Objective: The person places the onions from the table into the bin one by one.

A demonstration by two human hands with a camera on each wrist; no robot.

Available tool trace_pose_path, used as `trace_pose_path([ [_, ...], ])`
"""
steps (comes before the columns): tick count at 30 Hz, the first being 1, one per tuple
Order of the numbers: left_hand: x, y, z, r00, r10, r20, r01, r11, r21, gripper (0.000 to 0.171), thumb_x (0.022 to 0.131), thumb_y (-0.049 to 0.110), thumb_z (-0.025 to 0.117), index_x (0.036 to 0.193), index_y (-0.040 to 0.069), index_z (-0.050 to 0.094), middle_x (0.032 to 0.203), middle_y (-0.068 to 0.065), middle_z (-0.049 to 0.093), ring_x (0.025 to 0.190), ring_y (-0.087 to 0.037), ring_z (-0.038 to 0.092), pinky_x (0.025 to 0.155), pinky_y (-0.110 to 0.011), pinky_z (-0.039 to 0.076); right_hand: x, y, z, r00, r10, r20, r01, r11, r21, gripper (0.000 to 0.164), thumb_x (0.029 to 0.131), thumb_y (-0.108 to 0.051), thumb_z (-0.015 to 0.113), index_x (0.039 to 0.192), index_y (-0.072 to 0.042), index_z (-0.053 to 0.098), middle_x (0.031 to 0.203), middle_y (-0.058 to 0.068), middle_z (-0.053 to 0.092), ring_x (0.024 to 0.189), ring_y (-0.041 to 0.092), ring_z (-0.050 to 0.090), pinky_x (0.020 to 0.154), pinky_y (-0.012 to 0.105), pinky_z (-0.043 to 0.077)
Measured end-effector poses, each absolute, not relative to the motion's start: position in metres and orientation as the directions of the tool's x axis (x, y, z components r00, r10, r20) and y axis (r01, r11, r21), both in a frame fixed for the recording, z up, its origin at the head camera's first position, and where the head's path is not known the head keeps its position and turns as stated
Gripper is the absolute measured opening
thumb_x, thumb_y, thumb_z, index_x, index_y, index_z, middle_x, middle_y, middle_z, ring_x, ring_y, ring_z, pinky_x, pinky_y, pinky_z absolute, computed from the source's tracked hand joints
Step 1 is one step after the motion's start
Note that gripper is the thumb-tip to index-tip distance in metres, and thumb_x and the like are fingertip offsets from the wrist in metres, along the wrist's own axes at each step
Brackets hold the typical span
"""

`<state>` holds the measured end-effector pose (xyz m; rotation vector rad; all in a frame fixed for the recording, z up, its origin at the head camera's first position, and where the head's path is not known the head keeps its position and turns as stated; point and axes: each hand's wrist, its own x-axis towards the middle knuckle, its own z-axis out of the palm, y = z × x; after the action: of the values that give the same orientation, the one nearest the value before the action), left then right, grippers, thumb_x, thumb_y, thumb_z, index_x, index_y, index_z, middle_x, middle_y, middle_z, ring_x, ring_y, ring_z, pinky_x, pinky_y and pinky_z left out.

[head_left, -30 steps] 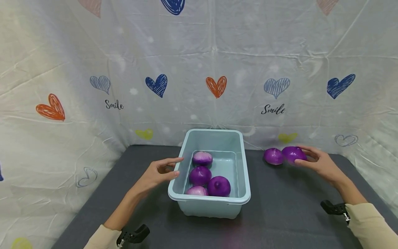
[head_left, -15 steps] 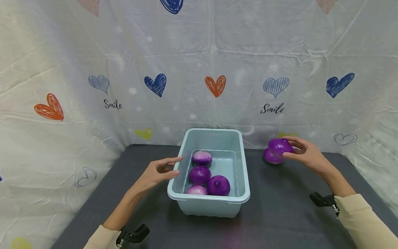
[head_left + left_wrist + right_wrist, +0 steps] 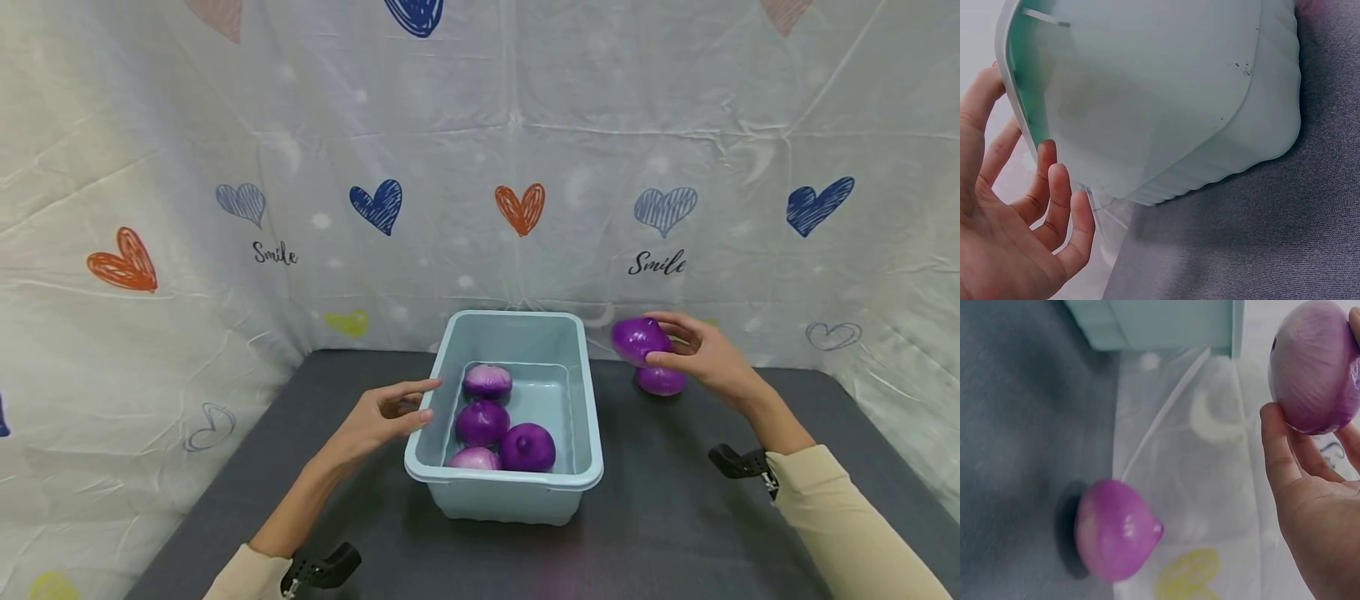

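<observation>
My right hand grips a purple onion between thumb and fingers, raised above the table. In the right wrist view this onion shows a paler, lined skin. A second purple onion lies on the table just below it, its pointed tip visible from the right wrist. A light blue plastic bin stands mid-table with several purple onions inside. My left hand rests thumb and index fingertips on the bin's left rim. Its other fingers stay loosely bent beside the outer wall.
The dark grey tabletop runs around the bin. Behind it hangs a pale curtain printed with hearts, close to the table's back edge. Black straps circle both wrists.
My right hand has lifted its onion and carried it left, over the other onion and toward the bin. My left hand and the bin have stayed in place.
</observation>
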<state>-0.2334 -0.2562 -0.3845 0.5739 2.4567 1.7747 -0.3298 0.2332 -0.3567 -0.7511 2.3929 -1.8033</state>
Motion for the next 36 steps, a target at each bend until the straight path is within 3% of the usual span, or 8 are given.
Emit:
trace_pose_path([
  [25,-0.232,-0.255,-0.387,-0.934,0.31,0.179,0.268,0.276,0.923,0.048,0.099,0.02,0.07,0.146,0.017,0.059,0.141,-0.017,0.053,0.11,-0.032,0.062,0.088,-0.048,0.048,-0.342,0.179,-0.336,-0.811,-0.493,0.315,-0.407,0.089,-0.909,0.062,0.091,-0.006,0.077,0.147,-0.004,0.05,0.145,0.018,0.048,0.128,0.036,0.053,0.093,0.035,0.051],
  [36,-0.232,-0.256,-0.388,-0.935,0.305,0.182,0.272,0.287,0.918,0.047,0.099,0.021,0.07,0.145,0.018,0.06,0.131,-0.016,0.058,0.101,-0.03,0.063,0.084,-0.048,0.05,-0.345,0.154,-0.332,-0.79,-0.538,0.294,-0.376,0.046,-0.925,0.065,0.09,-0.007,0.079,0.147,-0.004,0.05,0.143,0.016,0.049,0.127,0.032,0.054,0.095,0.036,0.05],
])
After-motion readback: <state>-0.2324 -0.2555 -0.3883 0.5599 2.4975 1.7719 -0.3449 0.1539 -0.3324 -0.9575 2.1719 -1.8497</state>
